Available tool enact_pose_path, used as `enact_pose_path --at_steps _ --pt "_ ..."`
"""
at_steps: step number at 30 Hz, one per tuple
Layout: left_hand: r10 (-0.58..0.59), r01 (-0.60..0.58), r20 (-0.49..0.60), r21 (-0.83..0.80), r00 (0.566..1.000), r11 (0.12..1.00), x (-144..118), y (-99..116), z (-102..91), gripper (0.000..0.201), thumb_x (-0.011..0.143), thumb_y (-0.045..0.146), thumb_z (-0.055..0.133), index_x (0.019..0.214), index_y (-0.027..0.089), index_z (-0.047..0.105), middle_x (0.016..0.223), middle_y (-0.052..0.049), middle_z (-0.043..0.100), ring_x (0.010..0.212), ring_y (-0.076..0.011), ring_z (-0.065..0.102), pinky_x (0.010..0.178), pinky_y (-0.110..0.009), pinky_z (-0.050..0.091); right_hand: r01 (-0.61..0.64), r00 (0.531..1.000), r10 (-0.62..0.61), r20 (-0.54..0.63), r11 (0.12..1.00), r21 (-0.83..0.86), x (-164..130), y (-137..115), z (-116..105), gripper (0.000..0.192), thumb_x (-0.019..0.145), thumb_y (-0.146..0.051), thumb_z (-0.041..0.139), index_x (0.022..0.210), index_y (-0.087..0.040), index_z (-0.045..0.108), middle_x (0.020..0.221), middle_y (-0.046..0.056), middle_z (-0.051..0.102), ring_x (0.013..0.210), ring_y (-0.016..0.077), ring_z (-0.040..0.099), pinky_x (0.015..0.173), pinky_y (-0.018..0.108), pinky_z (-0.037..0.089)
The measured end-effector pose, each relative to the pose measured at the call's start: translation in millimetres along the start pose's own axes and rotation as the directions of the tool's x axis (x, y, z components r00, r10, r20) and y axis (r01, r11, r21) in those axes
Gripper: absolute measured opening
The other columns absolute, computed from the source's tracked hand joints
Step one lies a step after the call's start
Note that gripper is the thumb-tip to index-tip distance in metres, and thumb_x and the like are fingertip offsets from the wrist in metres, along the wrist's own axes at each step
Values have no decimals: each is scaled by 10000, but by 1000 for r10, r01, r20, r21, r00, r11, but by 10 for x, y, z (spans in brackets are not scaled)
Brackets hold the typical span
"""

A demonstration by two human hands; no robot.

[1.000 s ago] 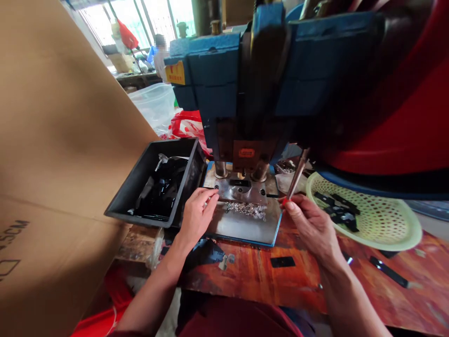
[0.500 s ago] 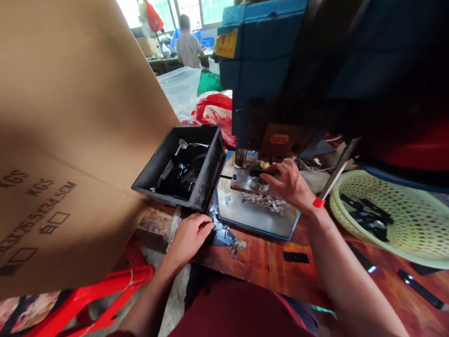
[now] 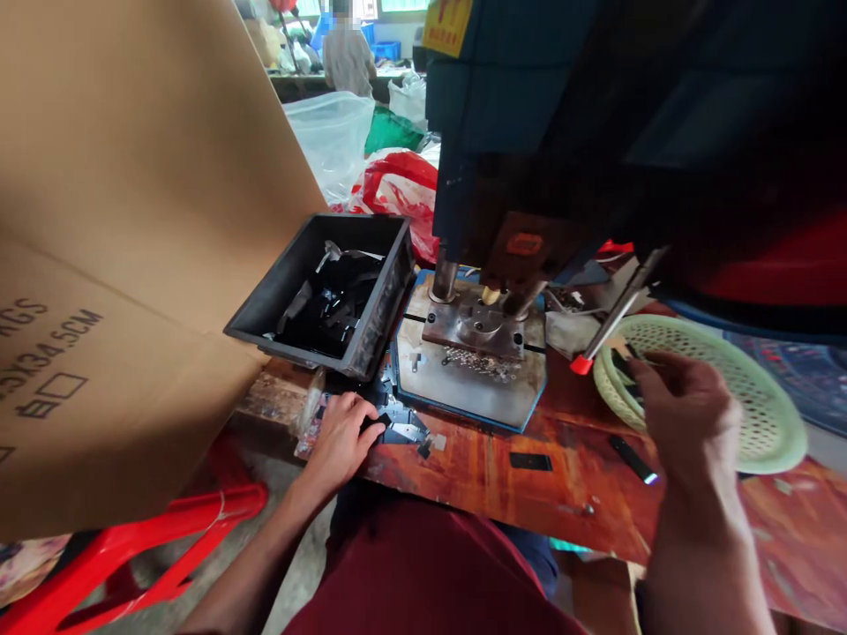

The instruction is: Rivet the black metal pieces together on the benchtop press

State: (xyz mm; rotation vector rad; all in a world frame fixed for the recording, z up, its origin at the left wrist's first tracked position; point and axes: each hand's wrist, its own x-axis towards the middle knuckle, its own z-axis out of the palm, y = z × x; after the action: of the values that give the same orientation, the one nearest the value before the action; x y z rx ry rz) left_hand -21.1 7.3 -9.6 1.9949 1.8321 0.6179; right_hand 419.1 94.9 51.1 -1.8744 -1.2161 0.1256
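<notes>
Left hand [image 3: 341, 434] at 7 o'clock, palm down on the counter [image 3: 490, 485], grip pressed onto a heap of dark flat parts [image 3: 397, 428] at the near edge. Right hand [image 3: 681, 410] at 4 o'clock, raised beside the green basket [image 3: 760, 414], fingers curled; cannot tell what, if anything, is pinched. Red-tipped rod [image 3: 612, 322] just past it. At 12 o'clock, press plate [image 3: 463, 388] with silver bits. At 11 o'clock, black bin [image 3: 331, 295]; cardboard [image 3: 119, 220] at 9.

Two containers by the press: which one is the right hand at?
The pale green perforated basket, right of the press; the right hand hovers at its near rim. The black bin sits left.
</notes>
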Motion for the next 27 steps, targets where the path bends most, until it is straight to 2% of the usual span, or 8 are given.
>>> enact_pose_path --at_steps 3,4,6,9,12,16,21,27 --pt "-41 40 -9 -83 999 996 30 42 -40 143 949 346 657 876 222 668 975 -55 657 1006 -284 579 956 -443 457 216 966 -244 -85 942 -257 -9 133 -84 500 887 -667 604 1000 -202 745 885 158 704 1032 385 638 937 582 475" --pt "-63 62 -6 -129 998 990 43 66 -60 164 959 360 639 874 223 659 956 -48 666 987 -274 589 942 -429 459 300 947 -319 -42 920 -251 -64 89 -39 490 914 -663 565 941 -208 744 868 148 699 1024 373 637 944 570 480" --pt "-130 129 13 -247 991 960 70 124 -104 205 978 404 608 896 221 652 917 -31 678 911 -241 609 878 -385 473 419 900 -407 156 906 -58 -232 -102 140 422 952 -603 554 908 -227 740 855 98 705 904 296 660 865 480 530" --pt "-237 233 48 -448 970 863 116 220 -166 271 968 452 617 1087 220 689 924 -12 691 826 -196 622 787 -324 484 499 735 -537 415 842 206 -493 -470 516 291 1000 -468 567 996 -240 749 948 87 732 926 255 678 866 420 554" --pt "-257 265 104 -617 961 741 169 325 -208 401 933 451 658 1252 214 707 985 -24 709 880 -186 648 831 -309 498 619 607 -646 463 750 234 -607 -721 843 236 1022 -335 545 994 -217 747 956 104 719 942 262 666 918 436 538" --pt "-265 306 178 -746 948 592 257 481 -237 408 866 414 744 1207 191 743 927 -17 679 812 -148 630 760 -269 488 715 581 -646 496 696 69 -590 -817 1050 221 1018 -312 556 964 -202 741 933 113 693 930 279 636 885 430 508" --pt "-231 300 213 -834 949 463 415 658 -224 462 809 355 782 1231 180 711 871 11 630 614 -83 557 592 -232 445 773 558 -665 497 634 -20 -598 -813 1071 229 1022 -284 527 929 -201 719 917 115 677 932 278 609 857 405 471" --pt "-256 302 222 -891 941 339 633 831 -158 485 730 335 821 1153 148 676 813 17 611 665 -132 651 531 -221 509 780 560 -668 491 624 -41 -640 -794 1053 253 1030 -309 509 946 -185 712 920 118 668 913 278 602 836 402 461"
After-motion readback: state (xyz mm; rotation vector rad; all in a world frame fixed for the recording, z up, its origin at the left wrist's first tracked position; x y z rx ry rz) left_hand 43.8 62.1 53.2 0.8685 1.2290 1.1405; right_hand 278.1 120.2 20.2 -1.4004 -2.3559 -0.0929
